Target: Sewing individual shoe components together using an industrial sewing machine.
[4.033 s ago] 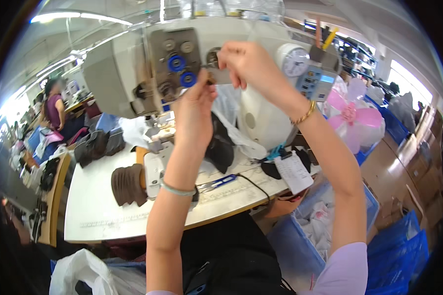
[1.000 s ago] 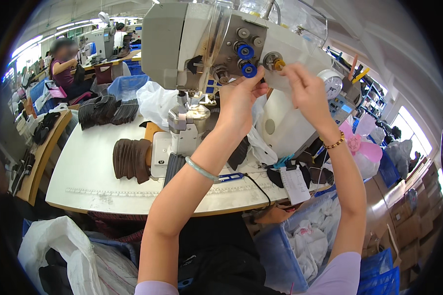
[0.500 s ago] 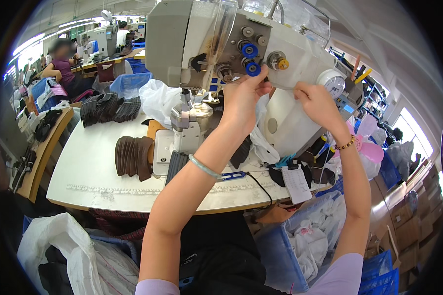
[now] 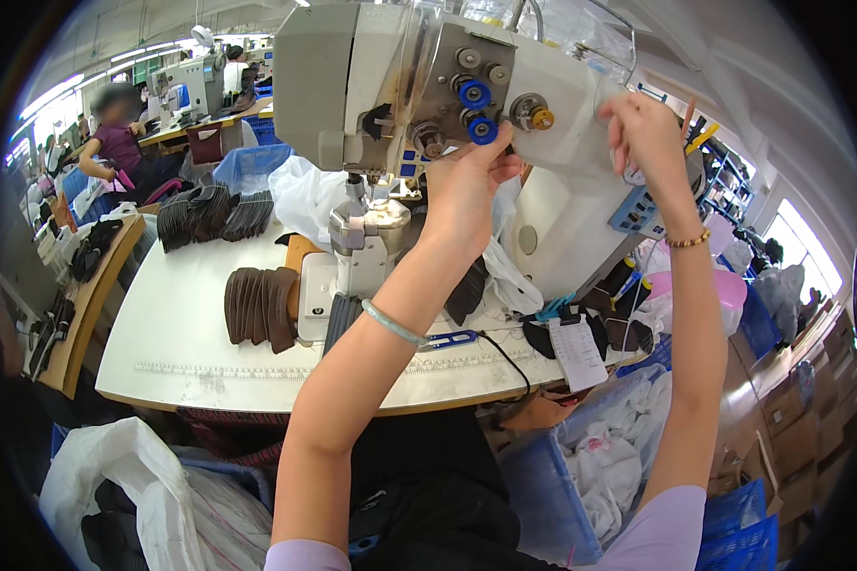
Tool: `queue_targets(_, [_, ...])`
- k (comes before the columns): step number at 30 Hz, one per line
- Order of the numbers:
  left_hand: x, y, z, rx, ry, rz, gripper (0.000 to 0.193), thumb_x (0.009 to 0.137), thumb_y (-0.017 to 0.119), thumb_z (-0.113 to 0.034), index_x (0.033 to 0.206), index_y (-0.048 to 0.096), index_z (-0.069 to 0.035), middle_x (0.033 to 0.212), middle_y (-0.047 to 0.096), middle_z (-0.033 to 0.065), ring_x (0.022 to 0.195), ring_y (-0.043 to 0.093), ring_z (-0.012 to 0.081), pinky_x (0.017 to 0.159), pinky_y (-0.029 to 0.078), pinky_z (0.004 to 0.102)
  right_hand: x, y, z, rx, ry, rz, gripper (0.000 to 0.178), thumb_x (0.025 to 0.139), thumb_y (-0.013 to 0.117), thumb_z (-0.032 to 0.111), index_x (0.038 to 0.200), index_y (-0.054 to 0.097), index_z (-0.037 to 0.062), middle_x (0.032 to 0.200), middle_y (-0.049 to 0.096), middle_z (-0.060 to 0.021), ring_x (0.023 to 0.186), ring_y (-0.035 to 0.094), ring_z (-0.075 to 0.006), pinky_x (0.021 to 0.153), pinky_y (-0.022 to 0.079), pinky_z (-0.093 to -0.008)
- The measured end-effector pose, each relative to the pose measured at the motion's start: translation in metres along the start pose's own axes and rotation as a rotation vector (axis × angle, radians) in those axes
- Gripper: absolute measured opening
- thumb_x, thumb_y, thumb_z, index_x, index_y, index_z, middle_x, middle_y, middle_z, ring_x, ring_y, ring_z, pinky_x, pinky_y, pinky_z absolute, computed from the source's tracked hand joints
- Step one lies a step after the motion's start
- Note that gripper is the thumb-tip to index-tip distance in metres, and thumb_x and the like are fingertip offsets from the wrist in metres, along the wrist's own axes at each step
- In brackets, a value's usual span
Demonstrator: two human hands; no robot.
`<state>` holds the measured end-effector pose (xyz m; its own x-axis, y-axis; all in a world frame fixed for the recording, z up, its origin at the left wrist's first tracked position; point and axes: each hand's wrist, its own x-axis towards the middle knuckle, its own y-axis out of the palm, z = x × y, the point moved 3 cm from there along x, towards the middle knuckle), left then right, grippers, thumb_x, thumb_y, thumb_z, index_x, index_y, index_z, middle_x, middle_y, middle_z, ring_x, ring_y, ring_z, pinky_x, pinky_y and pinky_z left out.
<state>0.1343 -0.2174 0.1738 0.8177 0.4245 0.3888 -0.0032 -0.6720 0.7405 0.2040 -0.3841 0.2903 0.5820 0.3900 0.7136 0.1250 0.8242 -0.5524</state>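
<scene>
A large pale sewing machine (image 4: 567, 124) stands in front of me, with two blue thread-tension knobs (image 4: 482, 129) and a yellow-centred knob (image 4: 541, 118) on its head. My left hand (image 4: 467, 186) is raised just below the lower blue knob, its thumb and fingertips pinched together; whatever they grip is too small to make out. Over the round dial at the machine's right end is my right hand (image 4: 649, 143), its fingers bent and drawn together at the tips. Any thread in them is not discernible. Below the head, the needle area (image 4: 357, 224) stands over the post bed.
Brown cut pieces (image 4: 260, 306) and dark stacked pieces (image 4: 214, 214) lie on the white table (image 4: 181, 333). Thread snips (image 4: 448, 340) and a paper note (image 4: 577, 350) are near its front edge. A blue bin (image 4: 533, 476) and white sack (image 4: 152, 476) stand below. A person sits far left.
My right hand has risen up and to the right, from beside the machine arm to over the round dial. My left hand stays pinched by the blue knob. The view has shifted slightly.
</scene>
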Motion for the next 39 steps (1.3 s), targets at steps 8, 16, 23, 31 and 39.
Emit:
queue_targets(8, [0.001, -0.002, 0.0, 0.011, 0.008, 0.015, 0.02, 0.088, 0.071, -0.013, 0.101, 0.064, 0.0, 0.089, 0.064, 0.0051, 0.081, 0.06, 0.0136, 0.074, 0.05, 0.0259, 0.007, -0.013, 0.022, 0.468, -0.111, 0.028, 0.03, 0.096, 0.05, 0.02, 0.094, 0.065, -0.0055, 0.06, 0.054, 0.0012, 0.04, 0.049, -0.0076, 0.038, 0.032, -0.019])
queue_targets(16, [0.0, -0.004, 0.0, 0.008, 0.007, 0.019, 0.02, 0.088, 0.071, -0.013, 0.099, 0.064, 0.002, 0.09, 0.064, 0.0047, 0.082, 0.06, 0.0129, 0.074, 0.05, 0.0254, -0.037, 0.039, 0.075, -0.018, -0.69, 0.159, 0.013, 0.089, 0.055, 0.016, 0.092, 0.063, 0.0063, 0.063, 0.059, -0.0092, 0.051, 0.058, -0.0236, 0.048, 0.043, -0.0364])
queue_targets(23, [0.0, -0.002, -0.003, 0.083, -0.024, -0.082, 0.018, 0.085, 0.075, -0.014, 0.092, 0.064, -0.002, 0.085, 0.063, 0.0014, 0.075, 0.057, 0.0106, 0.068, 0.047, 0.0232, -0.083, 0.049, 0.014, -0.68, -0.662, 0.517, 0.015, 0.075, 0.055, 0.007, 0.089, 0.06, 0.0056, 0.068, 0.063, -0.016, 0.064, 0.063, -0.036, 0.055, 0.046, -0.0449])
queue_targets(31, [0.001, -0.001, -0.002, 0.099, -0.028, -0.068, 0.017, 0.085, 0.075, -0.015, 0.091, 0.064, -0.003, 0.086, 0.063, 0.0022, 0.076, 0.059, 0.0119, 0.066, 0.048, 0.0245, -0.04, -0.02, -0.032, -0.475, -0.254, 0.002, 0.015, 0.084, 0.056, 0.014, 0.086, 0.064, 0.0022, 0.062, 0.06, -0.0144, 0.063, 0.063, -0.0324, 0.055, 0.047, -0.0387])
queue_targets(39, [0.0, -0.004, 0.002, 0.112, 0.005, -0.059, 0.019, 0.088, 0.071, -0.014, 0.098, 0.064, 0.001, 0.091, 0.065, 0.0058, 0.082, 0.062, 0.0137, 0.071, 0.05, 0.0259, -0.028, 0.04, 0.077, -0.052, -0.625, 0.018, 0.016, 0.083, 0.057, 0.017, 0.087, 0.062, 0.0023, 0.071, 0.065, -0.0144, 0.064, 0.063, -0.0295, 0.054, 0.047, -0.0407])
